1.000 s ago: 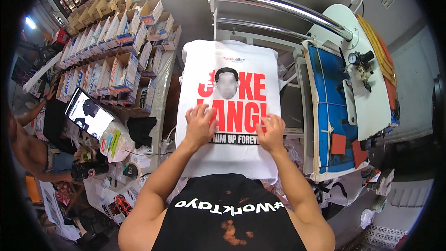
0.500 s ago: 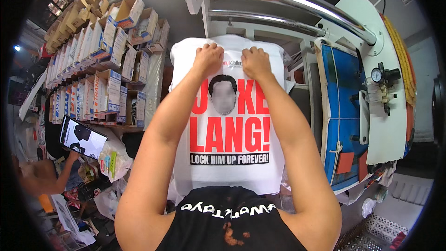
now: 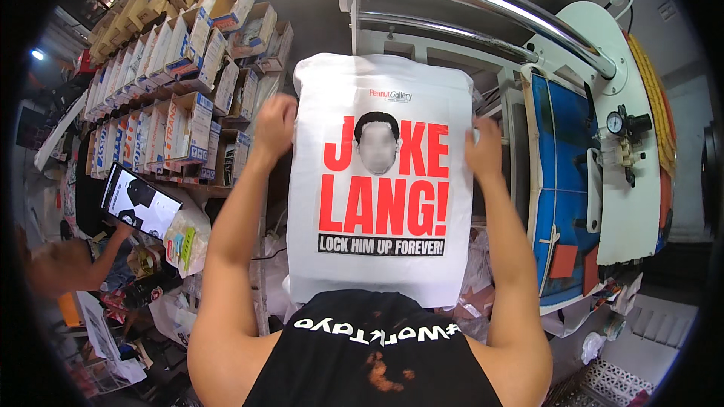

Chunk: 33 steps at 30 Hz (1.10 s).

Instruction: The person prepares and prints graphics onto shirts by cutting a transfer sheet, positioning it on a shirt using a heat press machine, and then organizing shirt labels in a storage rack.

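Note:
A white T-shirt [image 3: 377, 275] lies flat and taut over a flat bed in front of me. Its front carries large red lettering, a black-and-white head picture and a black strip of text. At the shirt's left edge, my left hand [image 3: 275, 126] has its fingers curled in, closed on the cloth at the side. My right hand [image 3: 485, 145] is closed in the same way at the right edge, a little lower. The fingertips of both hands are partly hidden.
On the right stands a heat press with a blue padded platen [image 3: 562, 181], a pressure gauge [image 3: 615, 122] and chrome bars [image 3: 483, 4] overhead. Shelved cardboard boxes [image 3: 185, 132] fill the left. Another person's hand [image 3: 117, 235] is beside a tablet [image 3: 139, 202].
Both hands have left the top of the print and moved apart to the shirt's side edges. The shirt looks smoother, with its top print uncovered. My view has shifted slightly.

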Each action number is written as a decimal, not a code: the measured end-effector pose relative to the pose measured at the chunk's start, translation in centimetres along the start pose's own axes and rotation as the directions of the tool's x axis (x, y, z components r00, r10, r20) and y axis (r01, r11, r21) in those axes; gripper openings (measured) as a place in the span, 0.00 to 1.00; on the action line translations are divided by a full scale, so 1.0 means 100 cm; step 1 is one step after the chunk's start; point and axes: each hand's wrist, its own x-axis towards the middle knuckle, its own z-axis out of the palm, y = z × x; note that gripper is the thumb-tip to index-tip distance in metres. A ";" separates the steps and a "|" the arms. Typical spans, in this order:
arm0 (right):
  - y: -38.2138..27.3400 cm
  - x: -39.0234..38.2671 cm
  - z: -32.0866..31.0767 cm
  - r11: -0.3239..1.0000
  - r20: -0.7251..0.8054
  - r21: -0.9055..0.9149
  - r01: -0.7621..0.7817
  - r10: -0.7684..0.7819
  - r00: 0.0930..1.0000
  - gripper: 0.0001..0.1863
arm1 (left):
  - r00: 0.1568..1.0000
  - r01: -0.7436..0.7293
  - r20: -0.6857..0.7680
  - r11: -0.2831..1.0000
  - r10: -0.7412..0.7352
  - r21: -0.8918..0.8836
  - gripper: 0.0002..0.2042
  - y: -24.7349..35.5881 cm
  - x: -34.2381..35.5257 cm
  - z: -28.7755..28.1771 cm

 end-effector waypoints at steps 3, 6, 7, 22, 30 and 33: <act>-0.058 -0.095 -0.039 0.999 0.064 0.014 0.043 -0.044 0.997 0.19 | 0.991 -0.131 0.028 0.989 0.133 -0.067 0.05 0.069 -0.088 -0.028; -0.111 -0.160 -0.070 0.998 0.218 0.052 0.044 -0.055 0.974 0.27 | 0.975 -0.051 0.216 0.999 0.053 -0.016 0.14 0.124 -0.159 -0.042; -0.123 -0.170 -0.074 0.999 0.284 -0.002 0.033 -0.031 0.958 0.28 | 0.945 -0.053 0.326 0.996 0.029 0.065 0.21 0.134 -0.173 -0.044; -0.136 -0.175 -0.071 0.993 0.269 -0.120 -0.007 0.040 0.962 0.33 | 0.937 -0.067 0.349 0.972 -0.017 0.227 0.29 0.136 -0.181 -0.029; -0.134 -0.176 -0.070 0.993 0.244 -0.121 0.002 0.028 0.969 0.32 | 0.926 -0.076 0.378 0.974 -0.012 0.216 0.30 0.137 -0.180 -0.032; -0.134 -0.176 -0.069 0.994 0.231 -0.112 0.002 0.024 0.973 0.32 | 0.929 -0.084 0.371 0.971 -0.004 0.222 0.31 0.137 -0.180 -0.032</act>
